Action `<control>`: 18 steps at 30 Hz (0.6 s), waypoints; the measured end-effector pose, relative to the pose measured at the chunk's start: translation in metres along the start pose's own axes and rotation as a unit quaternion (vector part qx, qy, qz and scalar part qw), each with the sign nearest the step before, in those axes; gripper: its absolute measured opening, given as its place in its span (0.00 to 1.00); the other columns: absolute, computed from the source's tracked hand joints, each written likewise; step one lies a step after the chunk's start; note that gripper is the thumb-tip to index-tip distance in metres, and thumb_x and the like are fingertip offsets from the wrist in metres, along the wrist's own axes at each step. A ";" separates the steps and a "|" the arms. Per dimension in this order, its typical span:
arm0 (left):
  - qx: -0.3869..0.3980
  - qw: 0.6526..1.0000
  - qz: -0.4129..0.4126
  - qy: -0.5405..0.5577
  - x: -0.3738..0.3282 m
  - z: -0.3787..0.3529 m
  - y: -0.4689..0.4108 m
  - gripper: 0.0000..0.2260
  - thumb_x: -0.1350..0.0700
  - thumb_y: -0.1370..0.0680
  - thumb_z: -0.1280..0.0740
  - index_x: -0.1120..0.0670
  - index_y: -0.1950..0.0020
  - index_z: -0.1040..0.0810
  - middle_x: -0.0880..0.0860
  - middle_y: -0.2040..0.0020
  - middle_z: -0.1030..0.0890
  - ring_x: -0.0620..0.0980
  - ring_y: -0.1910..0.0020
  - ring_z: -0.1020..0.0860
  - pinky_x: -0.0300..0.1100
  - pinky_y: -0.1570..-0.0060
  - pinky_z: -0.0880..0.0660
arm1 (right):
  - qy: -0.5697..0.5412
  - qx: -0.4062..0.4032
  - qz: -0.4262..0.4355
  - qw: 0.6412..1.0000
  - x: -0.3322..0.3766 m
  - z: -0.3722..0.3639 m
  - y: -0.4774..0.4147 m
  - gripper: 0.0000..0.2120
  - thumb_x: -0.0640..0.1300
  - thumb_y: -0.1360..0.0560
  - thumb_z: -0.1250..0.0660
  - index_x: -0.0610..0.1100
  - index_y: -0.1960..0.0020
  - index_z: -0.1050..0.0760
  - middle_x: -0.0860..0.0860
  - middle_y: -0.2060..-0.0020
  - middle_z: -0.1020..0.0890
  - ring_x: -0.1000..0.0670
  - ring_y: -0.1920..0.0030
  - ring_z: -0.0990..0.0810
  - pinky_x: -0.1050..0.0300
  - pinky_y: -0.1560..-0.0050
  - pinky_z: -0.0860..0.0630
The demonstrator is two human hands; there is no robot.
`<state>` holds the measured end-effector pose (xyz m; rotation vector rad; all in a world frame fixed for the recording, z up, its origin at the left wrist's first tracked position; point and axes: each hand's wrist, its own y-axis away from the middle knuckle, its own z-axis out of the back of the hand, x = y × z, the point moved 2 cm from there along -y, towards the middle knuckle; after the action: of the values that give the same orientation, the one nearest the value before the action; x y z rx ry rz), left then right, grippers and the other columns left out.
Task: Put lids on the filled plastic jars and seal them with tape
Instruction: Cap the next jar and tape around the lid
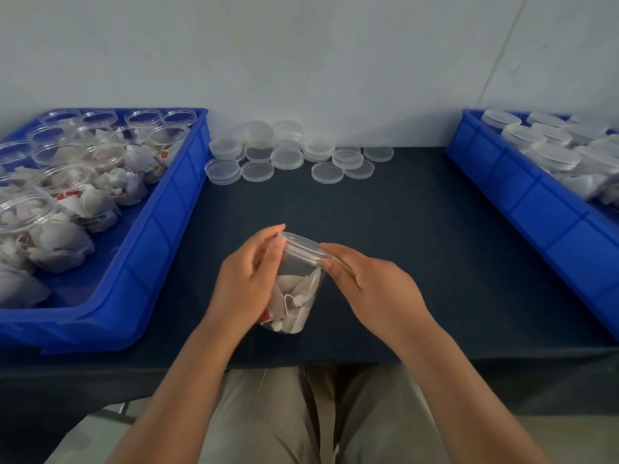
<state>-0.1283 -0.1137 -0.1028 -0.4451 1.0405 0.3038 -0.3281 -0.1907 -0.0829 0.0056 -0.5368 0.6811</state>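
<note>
A clear plastic jar [294,296] filled with white tea bags stands tilted away from me on the dark table, near its front edge. A clear lid [303,247] sits on the jar's mouth. My left hand [248,279] grips the jar's left side, fingers curled around it up to the lid's rim. My right hand [365,286] pinches the lid's right edge with fingertips and thumb. No tape is visible.
A blue bin [157,236] at left holds several open filled jars. Another blue bin [536,202] at right holds lidded jars. Several loose clear lids [288,159] lie along the table's far edge by the wall. The dark tabletop [418,246] spans between the bins.
</note>
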 end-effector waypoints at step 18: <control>0.119 0.990 0.031 0.068 0.002 -0.004 -0.018 0.30 0.27 0.24 0.41 0.42 0.29 0.23 0.37 0.40 0.16 0.37 0.41 0.18 0.37 0.43 0.25 | -0.100 0.127 0.008 0.987 -0.024 0.008 -0.011 0.28 0.76 0.25 0.51 0.72 0.26 0.39 0.57 0.61 0.19 0.56 0.59 0.19 0.51 0.59 0.19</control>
<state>-0.1222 -0.1306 -0.1025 -0.2196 1.2095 0.2034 -0.3410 -0.2148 -0.0860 0.3112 -0.6398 0.7650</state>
